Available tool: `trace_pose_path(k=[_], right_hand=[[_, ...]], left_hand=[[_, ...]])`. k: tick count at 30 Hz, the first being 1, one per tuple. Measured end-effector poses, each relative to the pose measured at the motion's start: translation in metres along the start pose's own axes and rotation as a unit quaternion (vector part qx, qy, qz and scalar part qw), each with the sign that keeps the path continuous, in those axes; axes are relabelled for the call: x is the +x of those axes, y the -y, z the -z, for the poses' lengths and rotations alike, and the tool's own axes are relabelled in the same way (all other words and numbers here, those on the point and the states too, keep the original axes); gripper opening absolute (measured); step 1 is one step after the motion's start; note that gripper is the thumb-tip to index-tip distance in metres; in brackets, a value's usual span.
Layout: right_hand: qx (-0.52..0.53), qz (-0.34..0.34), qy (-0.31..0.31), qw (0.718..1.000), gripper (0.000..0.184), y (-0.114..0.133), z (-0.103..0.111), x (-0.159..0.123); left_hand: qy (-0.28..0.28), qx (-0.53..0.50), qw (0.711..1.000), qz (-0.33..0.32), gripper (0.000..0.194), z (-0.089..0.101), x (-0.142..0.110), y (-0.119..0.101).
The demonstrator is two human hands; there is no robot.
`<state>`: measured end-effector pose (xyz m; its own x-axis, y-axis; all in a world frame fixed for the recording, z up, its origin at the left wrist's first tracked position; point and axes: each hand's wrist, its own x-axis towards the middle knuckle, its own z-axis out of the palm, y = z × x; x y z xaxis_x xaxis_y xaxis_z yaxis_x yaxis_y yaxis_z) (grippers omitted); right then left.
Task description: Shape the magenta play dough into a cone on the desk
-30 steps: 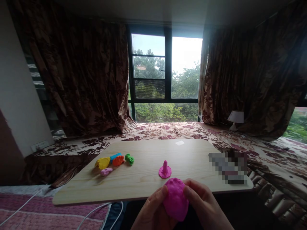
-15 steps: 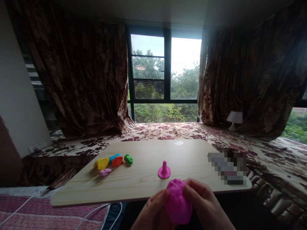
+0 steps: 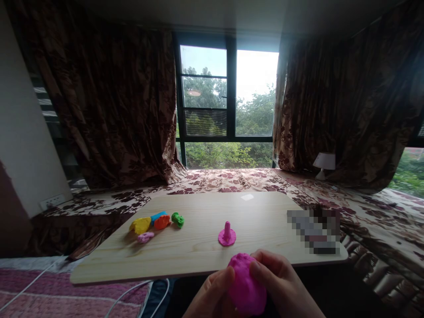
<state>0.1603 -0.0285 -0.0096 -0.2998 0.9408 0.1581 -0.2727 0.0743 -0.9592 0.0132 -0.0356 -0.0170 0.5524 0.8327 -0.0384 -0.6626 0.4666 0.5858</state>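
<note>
A flattened, rounded piece of magenta modelling clay (image 3: 247, 287) is held up in front of the table's near edge. My left hand (image 3: 213, 291) pinches its left side, thumb on the near face. On its right side my right hand (image 3: 280, 280) grips it, thumb pressed near the upper edge. The fingers behind the clay are hidden. Just beyond my hands, a pink clay piece (image 3: 227, 234) stands on the table (image 3: 195, 254): a round flat base with an upright stem.
Left on the table lie yellow clay (image 3: 141, 225), blue clay (image 3: 158, 216), orange clay (image 3: 162, 222), green clay (image 3: 178, 219) and light pink clay (image 3: 145, 237). A blurred-out object (image 3: 313, 232) is at the right. A white cable (image 3: 139, 287) hangs below the near edge.
The magenta clay has dropped slightly and its upper edge looks more curved in. My left hand has shifted a little lower and to the right; both hands still hold the clay.
</note>
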Motion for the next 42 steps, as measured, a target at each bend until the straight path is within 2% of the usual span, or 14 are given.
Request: trace_pose_path(k=[2, 6, 10, 13, 16, 20, 23, 26, 30, 33, 38, 40, 42], right_hand=[[-0.002, -0.005, 0.008, 1.000, 0.040, -0.001, 0.001, 0.000], [-0.017, -0.009, 0.016, 1.000, 0.040, -0.002, 0.002, 0.001], [-0.022, 0.008, 0.007, 1.000, 0.039, 0.004, 0.001, 0.000], [-0.016, -0.016, 0.033, 0.999, 0.036, 0.009, 0.001, -0.002], [-0.006, -0.019, 0.013, 1.000, 0.034, 0.011, 0.001, -0.003], [0.025, -0.027, 0.005, 0.999, 0.032, 0.008, 0.001, -0.005], [0.046, -0.037, 0.012, 0.998, 0.033, 0.007, 0.001, -0.006], [0.028, -0.037, 0.003, 0.999, 0.036, 0.004, 0.004, -0.005], [-0.006, -0.024, -0.005, 1.000, 0.036, -0.001, 0.013, -0.002], [-0.022, -0.020, 0.029, 0.999, 0.030, 0.000, 0.020, 0.000], [-0.048, -0.030, 0.083, 0.995, 0.024, 0.006, 0.026, 0.010], [-0.017, 0.004, 0.072, 0.997, 0.029, 0.005, 0.026, 0.015], [0.026, 0.029, 0.033, 0.999, 0.033, 0.001, 0.024, 0.017]], left_hand=[[0.001, 0.021, 1.000, -0.021, 0.028, 0.005, 0.002, -0.001], [0.003, 0.035, 0.998, -0.057, 0.013, 0.014, 0.005, -0.001], [-0.017, 0.076, 0.994, -0.073, 0.010, 0.014, 0.004, -0.001], [-0.005, 0.114, 0.990, -0.081, 0.018, 0.012, 0.004, -0.001], [0.024, 0.167, 0.982, -0.084, 0.030, 0.012, 0.003, -0.002], [0.051, 0.228, 0.968, -0.090, 0.030, 0.012, 0.002, -0.004], [0.064, 0.233, 0.967, -0.076, 0.032, 0.011, 0.001, -0.003], [0.070, 0.190, 0.978, -0.059, 0.031, 0.011, 0.002, -0.002], [0.036, 0.146, 0.986, -0.069, 0.027, 0.011, 0.003, -0.002], [0.003, 0.194, 0.978, -0.078, 0.029, 0.010, 0.002, -0.004], [-0.012, 0.270, 0.959, -0.089, 0.027, 0.007, 0.001, -0.003], [-0.049, 0.237, 0.965, -0.103, 0.022, 0.008, 0.004, 0.001], [-0.075, 0.187, 0.974, -0.105, 0.021, 0.009, 0.008, 0.006]])
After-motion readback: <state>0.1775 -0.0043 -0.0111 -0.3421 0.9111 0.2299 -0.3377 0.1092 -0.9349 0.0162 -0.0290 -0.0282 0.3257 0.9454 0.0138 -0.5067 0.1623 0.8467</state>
